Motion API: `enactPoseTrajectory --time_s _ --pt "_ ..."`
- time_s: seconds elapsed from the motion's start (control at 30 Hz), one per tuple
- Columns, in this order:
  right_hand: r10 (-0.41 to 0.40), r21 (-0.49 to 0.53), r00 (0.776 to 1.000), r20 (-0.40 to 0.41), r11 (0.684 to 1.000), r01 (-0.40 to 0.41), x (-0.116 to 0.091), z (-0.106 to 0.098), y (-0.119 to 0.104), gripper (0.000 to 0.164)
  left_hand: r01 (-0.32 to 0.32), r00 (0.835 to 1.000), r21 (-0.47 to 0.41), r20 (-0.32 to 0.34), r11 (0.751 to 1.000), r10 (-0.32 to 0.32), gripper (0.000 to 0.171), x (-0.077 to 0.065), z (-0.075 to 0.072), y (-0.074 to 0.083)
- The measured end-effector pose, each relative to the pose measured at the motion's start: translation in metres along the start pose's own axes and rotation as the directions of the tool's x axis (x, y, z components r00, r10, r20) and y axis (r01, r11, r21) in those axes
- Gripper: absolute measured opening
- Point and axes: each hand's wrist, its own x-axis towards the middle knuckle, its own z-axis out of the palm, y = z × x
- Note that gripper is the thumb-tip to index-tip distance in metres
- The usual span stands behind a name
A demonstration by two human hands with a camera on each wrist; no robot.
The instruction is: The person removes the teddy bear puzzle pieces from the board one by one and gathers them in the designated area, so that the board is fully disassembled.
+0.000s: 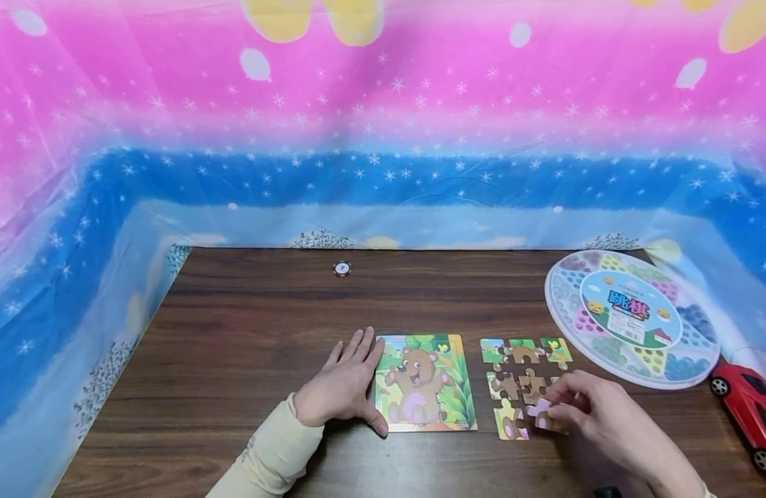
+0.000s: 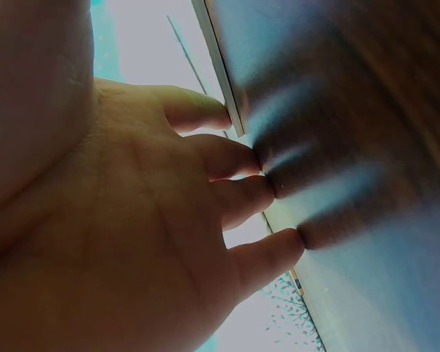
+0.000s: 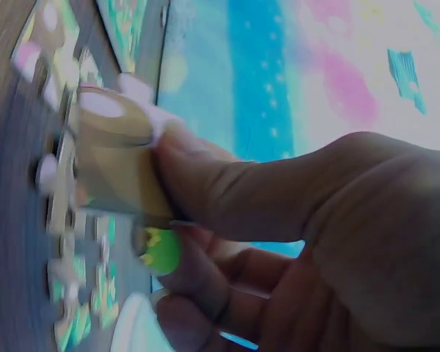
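A square bear picture board lies on the table. My left hand rests at its left side with fingers straight, thumb at the lower left corner; in the left wrist view the fingertips touch the tabletop. Right of the board is a partly joined jigsaw puzzle showing the same bear. Over its lower right part, my right hand pinches a brown and pink puzzle piece between thumb and fingers. The piece is tilted, and whether it touches its neighbours I cannot tell. Some pieces on the right side are hidden by the hand.
A round, clear-lidded Chinese checkers box stands at the right, behind the right hand. A red toy car sits at the right edge. Toward the back lies a poker chip. A patterned cloth walls the table's back and sides.
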Motion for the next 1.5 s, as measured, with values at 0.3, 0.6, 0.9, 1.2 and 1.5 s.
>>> enactPoseTrajectory --time_s 0.3,0.6,0.9,1.2,1.5 --pt "-0.036 0.106 0.997 0.064 0.994 0.029 -0.006 0.009 0.020 0.018 0.000 1.000 0.002 -0.003 1.000 0.000 0.136 0.002 -0.002 -0.001" --pt "-0.046 -0.012 0.999 0.005 0.999 0.046 -0.005 0.019 0.019 0.020 -0.011 1.000 0.004 -0.023 1.000 0.011 0.137 0.002 -0.001 -0.002" --pt "-0.007 -0.058 1.000 -0.007 0.998 0.007 -0.005 0.024 0.014 0.021 -0.008 1.000 -0.001 -0.017 1.000 0.008 0.137 0.001 -0.001 -0.001" --pt "0.063 -0.097 0.997 -0.054 0.993 -0.068 -0.003 0.028 0.012 0.031 -0.004 1.000 -0.003 -0.010 1.000 0.004 0.136 0.001 0.000 0.000" --pt "0.078 -0.137 0.996 -0.047 0.987 -0.084 -0.002 0.031 0.012 0.036 -0.008 1.000 -0.006 -0.010 1.000 0.007 0.136 0.000 0.000 0.000"
